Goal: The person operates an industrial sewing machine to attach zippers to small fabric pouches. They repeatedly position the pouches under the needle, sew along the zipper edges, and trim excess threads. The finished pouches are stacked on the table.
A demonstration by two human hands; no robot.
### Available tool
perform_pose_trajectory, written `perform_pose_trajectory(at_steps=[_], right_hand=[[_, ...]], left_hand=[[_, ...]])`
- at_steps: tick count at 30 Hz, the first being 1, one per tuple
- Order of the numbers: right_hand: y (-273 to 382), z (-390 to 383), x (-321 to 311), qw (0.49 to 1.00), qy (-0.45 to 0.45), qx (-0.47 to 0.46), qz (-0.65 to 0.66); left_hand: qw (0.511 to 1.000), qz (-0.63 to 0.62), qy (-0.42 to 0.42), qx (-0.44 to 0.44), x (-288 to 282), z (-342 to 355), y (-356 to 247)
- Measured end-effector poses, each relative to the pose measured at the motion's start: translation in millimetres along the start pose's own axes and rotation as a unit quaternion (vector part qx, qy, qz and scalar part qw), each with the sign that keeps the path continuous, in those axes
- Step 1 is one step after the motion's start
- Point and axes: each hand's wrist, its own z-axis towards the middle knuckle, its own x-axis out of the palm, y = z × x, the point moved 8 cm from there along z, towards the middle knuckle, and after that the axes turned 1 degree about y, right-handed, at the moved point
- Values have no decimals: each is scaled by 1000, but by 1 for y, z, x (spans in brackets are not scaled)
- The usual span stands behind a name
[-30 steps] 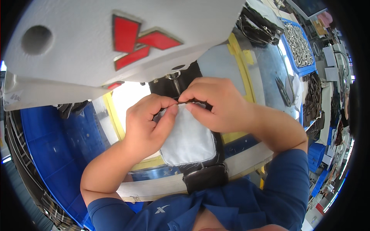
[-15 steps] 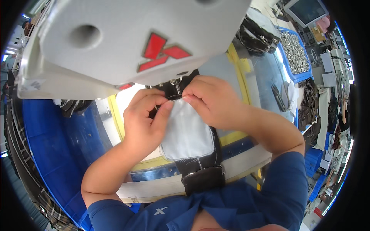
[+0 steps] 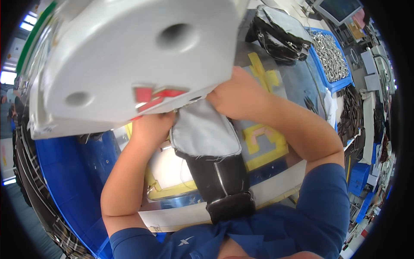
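A pale grey fabric panel with frayed edges (image 3: 205, 134) lies on a long black bag piece with zippers (image 3: 205, 175), reaching up under the white machine head (image 3: 108, 60). My left hand (image 3: 153, 125) is at the panel's upper left; its fingertips are hidden behind the machine head, so its grip cannot be told. My right hand (image 3: 237, 97) is at the panel's upper right, fingers curled in under the head's edge; what they hold is hidden.
A blue bin (image 3: 64, 177) curves along the left. Yellow tape (image 3: 263, 151) marks the metal work surface. At the right are black bag pieces (image 3: 280, 34), a blue tray of metal fittings (image 3: 330, 56), dark tools (image 3: 311, 103), a monitor (image 3: 336, 8) and stacked dark material (image 3: 349, 112).
Both hands have moved forward under the machine head, carrying the grey panel and black piece upward, which uncovers a zipper below the panel. The view has shifted, the machine head appearing larger.
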Motion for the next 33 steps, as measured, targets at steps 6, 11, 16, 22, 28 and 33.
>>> perform_pose_trajectory(at_steps=[6, 11, 16, 22, 28, 33], right_hand=[[-5, 12, 7, 998, 66, -2, -5], [-13, 18, 15, 998, 57, 13, 15], [-14, 20, 12, 996, 86, 37, 10], [-17, 18, 7, 993, 90, 65, 29], [-18, 18, 8, 993, 87, 73, 12], [-19, 19, 10, 994, 78, 74, 14]], left_hand=[[996, 53, 8, 75, -2, 4, -7], [981, 93, -29, 166, -3, 6, -17], [973, 88, -63, 203, -3, 8, -12], [972, 69, -52, 219, -2, 13, -4], [974, 53, -43, 216, -4, 17, -6], [971, 47, -56, 227, -6, 15, -20]])
